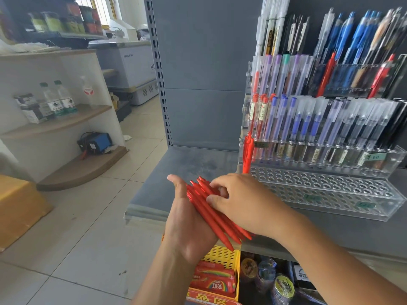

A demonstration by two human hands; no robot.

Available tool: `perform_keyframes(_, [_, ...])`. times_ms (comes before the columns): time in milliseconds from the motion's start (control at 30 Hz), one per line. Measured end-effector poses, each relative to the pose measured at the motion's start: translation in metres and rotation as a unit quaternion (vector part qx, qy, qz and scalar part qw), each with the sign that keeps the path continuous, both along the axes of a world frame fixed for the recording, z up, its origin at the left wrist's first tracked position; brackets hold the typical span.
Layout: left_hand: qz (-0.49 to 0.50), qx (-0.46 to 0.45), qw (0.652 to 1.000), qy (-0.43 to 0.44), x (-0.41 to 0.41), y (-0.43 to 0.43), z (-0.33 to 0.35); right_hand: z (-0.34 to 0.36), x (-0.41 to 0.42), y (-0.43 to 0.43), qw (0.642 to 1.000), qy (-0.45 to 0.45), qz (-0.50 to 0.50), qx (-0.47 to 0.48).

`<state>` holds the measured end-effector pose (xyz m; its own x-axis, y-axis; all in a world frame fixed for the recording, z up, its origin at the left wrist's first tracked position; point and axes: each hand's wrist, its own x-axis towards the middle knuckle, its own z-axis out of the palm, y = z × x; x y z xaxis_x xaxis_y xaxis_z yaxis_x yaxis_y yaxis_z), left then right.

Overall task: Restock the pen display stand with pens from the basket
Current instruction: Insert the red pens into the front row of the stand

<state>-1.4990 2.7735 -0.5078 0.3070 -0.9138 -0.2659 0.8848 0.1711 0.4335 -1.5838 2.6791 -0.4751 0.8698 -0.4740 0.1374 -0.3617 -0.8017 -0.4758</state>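
Left hand (189, 219) cradles loose bundle of slim red plastic pens (210, 215) mid-frame, finger curl hidden; right hand (242, 201) pinches a few. Pulling those free could spill the rest.

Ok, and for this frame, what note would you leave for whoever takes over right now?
Left hand: cradles the red pens across its palm; its fingers are hidden underneath.
Right hand: fingers and thumb pinch pens at the top of that bundle.
Stand: placed pens, a few red ones, stand at its left end; the front rows of holes are bare.
Basket: below the shelf edge, under the hands.
Left: slot the bundle into the stand.
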Motion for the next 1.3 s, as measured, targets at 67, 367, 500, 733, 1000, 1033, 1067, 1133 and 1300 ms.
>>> perform_keyframes(67, [-0.008,-0.004,1.000,-0.002,-0.001,0.000,-0.001,0.001,0.000,0.000,1.000,0.002,-0.013,0.000])
perform_keyframes(367, [0.018,0.015,1.000,-0.005,0.000,-0.007,-0.001,0.011,-0.003,-0.012,0.979,-0.126,-0.061,0.146])
perform_keyframes(500, [0.028,-0.002,0.999,0.019,-0.001,-0.008,-0.002,0.027,-0.014,-0.019,0.929,-0.215,-0.019,0.299])
perform_keyframes(733, [0.053,0.034,0.997,0.037,-0.002,-0.008,0.000,0.045,-0.033,-0.044,0.894,-0.308,-0.005,0.326])
perform_keyframes(1000, [0.062,0.041,0.996,0.038,-0.003,-0.009,0.000,0.046,-0.044,-0.067,0.867,-0.394,-0.018,0.303])
perform_keyframes(1033, [0.062,0.043,0.996,0.038,-0.003,-0.009,0.000,0.045,-0.044,-0.070,0.866,-0.400,-0.018,0.300])
perform_keyframes(1067, [0.063,0.045,0.996,0.038,-0.003,-0.009,0.000,0.044,-0.044,-0.072,0.865,-0.404,-0.017,0.297])
perform_keyframes(1133, [0.064,0.046,0.996,0.037,-0.003,-0.009,-0.001,0.043,-0.044,-0.076,0.865,-0.411,-0.017,0.288])
perform_keyframes(1300, [0.061,0.039,0.997,0.036,-0.002,-0.010,-0.002,0.040,-0.044,-0.083,0.892,-0.410,-0.042,0.186])
